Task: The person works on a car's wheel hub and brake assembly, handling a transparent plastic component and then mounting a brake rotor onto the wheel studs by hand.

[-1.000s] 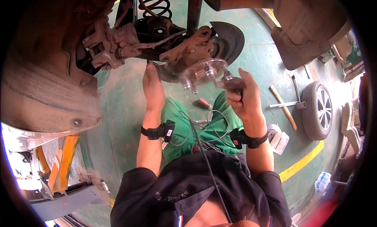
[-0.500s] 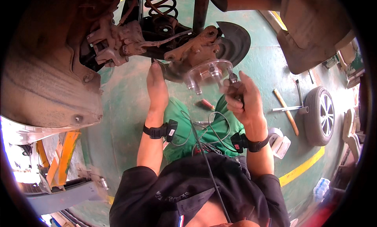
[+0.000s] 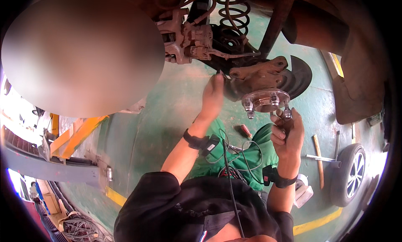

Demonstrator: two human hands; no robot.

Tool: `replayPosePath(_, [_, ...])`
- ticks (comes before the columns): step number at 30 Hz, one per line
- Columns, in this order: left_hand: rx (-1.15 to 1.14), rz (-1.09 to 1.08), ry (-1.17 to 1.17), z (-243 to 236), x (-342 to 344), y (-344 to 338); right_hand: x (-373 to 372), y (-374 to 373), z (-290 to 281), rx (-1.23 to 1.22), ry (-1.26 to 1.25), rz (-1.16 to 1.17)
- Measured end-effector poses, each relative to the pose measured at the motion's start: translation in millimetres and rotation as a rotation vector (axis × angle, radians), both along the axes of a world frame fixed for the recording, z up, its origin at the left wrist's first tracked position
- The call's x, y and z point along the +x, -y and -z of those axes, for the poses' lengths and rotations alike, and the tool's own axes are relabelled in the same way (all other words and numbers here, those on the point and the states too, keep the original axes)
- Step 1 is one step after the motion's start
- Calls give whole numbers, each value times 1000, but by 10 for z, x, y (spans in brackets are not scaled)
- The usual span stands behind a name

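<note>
In front of me is a wheel hub (image 3: 260, 100), a shiny round flange with threaded studs, several carrying chrome lug nuts. My right hand (image 3: 289, 131) is closed at its right side, the fingers pinching a lug nut (image 3: 287, 112) at the right-hand stud. Behind the hub sits a dark, curved dust shield (image 3: 302, 76) with a rusty bracket (image 3: 261, 70). My left hand (image 3: 212, 95) is raised at the shield's left edge, thumb upward; its other fingers are hidden, so its grip cannot be judged.
A brake caliper (image 3: 201, 41) hangs at the upper left beside a coil spring (image 3: 233, 14). On the right lie a wheel (image 3: 351, 175), a wooden-handled tool (image 3: 318, 158) and a cross wrench (image 3: 324, 159). A red-handled tool (image 3: 246, 131) is between my knees. A blurred oval covers the upper left.
The view has shifted, so the hub and both hands sit farther right and lower. My right hand's nut has come up to the right-hand stud. A blurred oval has appeared at left.
</note>
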State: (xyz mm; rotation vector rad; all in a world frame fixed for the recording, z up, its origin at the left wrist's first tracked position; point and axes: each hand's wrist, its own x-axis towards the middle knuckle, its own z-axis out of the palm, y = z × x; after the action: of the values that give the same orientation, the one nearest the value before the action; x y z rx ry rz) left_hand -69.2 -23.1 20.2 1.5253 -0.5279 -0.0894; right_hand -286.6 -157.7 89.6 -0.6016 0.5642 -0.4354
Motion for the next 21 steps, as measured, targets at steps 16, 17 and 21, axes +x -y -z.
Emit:
replayPosePath(16, [-1,-12,50,-35,-24,19,44,-32,135,-66,3,117])
replayPosePath(17, [-15,-13,66,-26,-14,17,29,-31,61,-65,37,8])
replayPosePath(21, [10,-4,53,18,15,-1,31,34,126,-107,-38,119])
